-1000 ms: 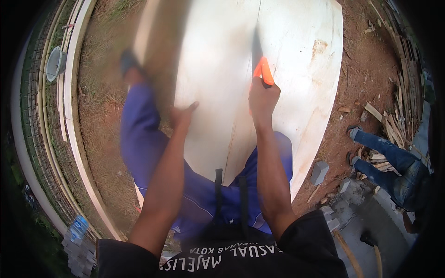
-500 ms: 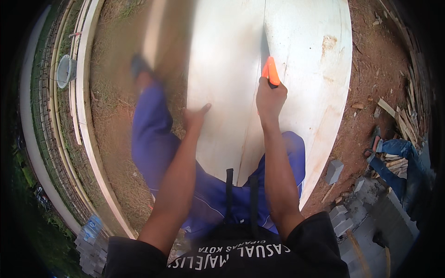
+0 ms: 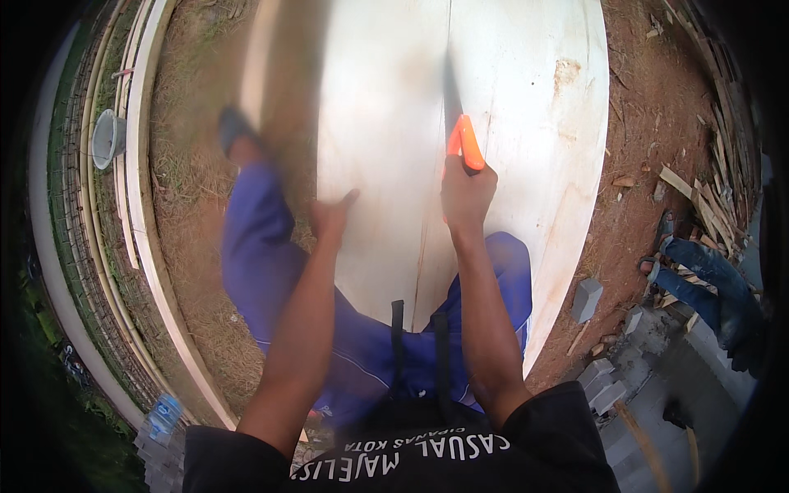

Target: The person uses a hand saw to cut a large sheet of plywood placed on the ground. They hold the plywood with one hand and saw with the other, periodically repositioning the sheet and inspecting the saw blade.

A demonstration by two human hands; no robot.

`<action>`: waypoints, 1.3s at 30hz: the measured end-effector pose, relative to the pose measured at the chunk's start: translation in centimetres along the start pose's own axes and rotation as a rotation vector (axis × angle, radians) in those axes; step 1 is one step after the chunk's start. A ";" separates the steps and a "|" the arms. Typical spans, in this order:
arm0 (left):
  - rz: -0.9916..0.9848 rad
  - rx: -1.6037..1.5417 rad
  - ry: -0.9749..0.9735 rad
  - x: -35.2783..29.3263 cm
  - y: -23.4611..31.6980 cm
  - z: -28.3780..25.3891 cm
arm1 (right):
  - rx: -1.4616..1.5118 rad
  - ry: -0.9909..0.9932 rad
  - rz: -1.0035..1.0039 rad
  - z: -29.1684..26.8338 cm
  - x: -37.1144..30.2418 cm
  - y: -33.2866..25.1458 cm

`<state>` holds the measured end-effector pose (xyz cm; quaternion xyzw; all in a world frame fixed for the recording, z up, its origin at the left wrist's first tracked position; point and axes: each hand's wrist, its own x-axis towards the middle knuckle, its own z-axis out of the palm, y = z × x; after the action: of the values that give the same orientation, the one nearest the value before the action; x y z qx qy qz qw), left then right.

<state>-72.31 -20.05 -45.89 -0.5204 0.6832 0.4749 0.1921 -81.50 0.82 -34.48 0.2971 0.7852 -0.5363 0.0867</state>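
Observation:
In my right hand (image 3: 468, 197) is a handsaw (image 3: 469, 146) with an orange handle, my fingers wrapped round it. Its dark blade points away from me and meets a long line in a pale plywood sheet (image 3: 378, 123); the blade's far end is blurred. My left hand (image 3: 330, 217) grips the sheet's left edge, thumb flat on top and the other fingers mostly hidden at the edge. The sheet stretches away from between my legs, and my right knee is against it.
Long timber boards (image 3: 141, 164) and a pale bucket (image 3: 107, 138) lie along the left. At the right are scrap wood (image 3: 711, 205), a grey block (image 3: 586, 300) and another person's legs (image 3: 699, 283). A plastic bottle (image 3: 164, 413) sits on blocks at lower left.
My right hand and the saw have drawn back a little toward me. The left hand keeps its hold on the sheet's edge. The whole view has shifted slightly.

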 end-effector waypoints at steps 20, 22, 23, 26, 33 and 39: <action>0.094 0.018 0.121 2.4 -2.2 1.5 | 0.183 0.014 0.008 -4.5 -10.3 2.7; 0.071 0.026 0.099 1.7 -2.0 1.4 | 0.154 0.052 0.079 -2.3 -4.8 1.4; 0.052 0.046 0.096 1.5 -1.8 1.8 | 0.153 0.068 -0.001 -0.2 0.6 1.2; 0.062 0.047 0.125 2.5 -2.1 2.0 | 0.081 0.000 -0.014 4.1 10.2 -4.0; 0.058 0.039 0.092 1.4 -0.9 0.9 | 0.138 0.016 0.003 -4.7 -9.2 2.4; 0.081 0.017 0.037 0.6 -0.4 1.7 | 0.035 0.033 -0.081 1.7 6.2 0.1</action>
<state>-72.56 -18.88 -47.32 -0.4993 0.7111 0.4668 0.1644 -86.73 1.66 -38.03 0.2754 0.7884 -0.5480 0.0470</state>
